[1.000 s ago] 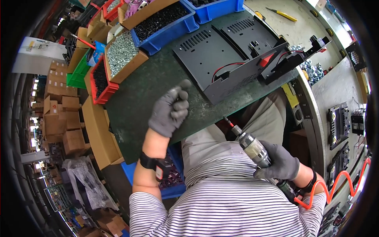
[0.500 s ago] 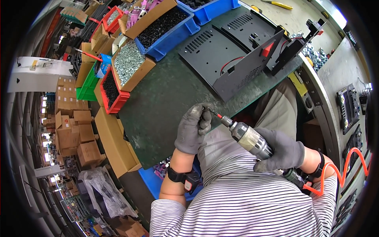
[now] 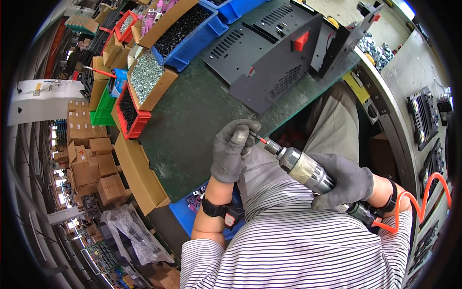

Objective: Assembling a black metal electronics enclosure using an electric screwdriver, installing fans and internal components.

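My right hand point(image 3: 339, 180), in a grey glove, is wrapped around a silver and black air screwdriver point(image 3: 308, 168) with an orange coiled hose point(image 3: 415, 202). Its thin bit point(image 3: 258, 137), with a red band, points at my left hand point(image 3: 232, 150). That gloved hand is closed in a pinch at the bit's tip; whatever small thing is between the fingers is hidden. Beyond both hands, a black sheet-metal housing point(image 3: 274, 72) with vent slots and a red switch point(image 3: 301, 41) rests on the dark green bench top point(image 3: 187, 115).
At the far left stand a blue bin point(image 3: 185, 41) of black screws, a carton point(image 3: 148, 74) of silver screws and a red bin point(image 3: 129, 113) of black screws. Below the bench edge is a blue tray point(image 3: 185, 216). A metal rail point(image 3: 385, 108) curves along the right.
The view has shifted slightly, so the bench things sit further left. The housing's front wall now hides most of the red wire. Both hands stay near each other, with the bit still at my left fingers.
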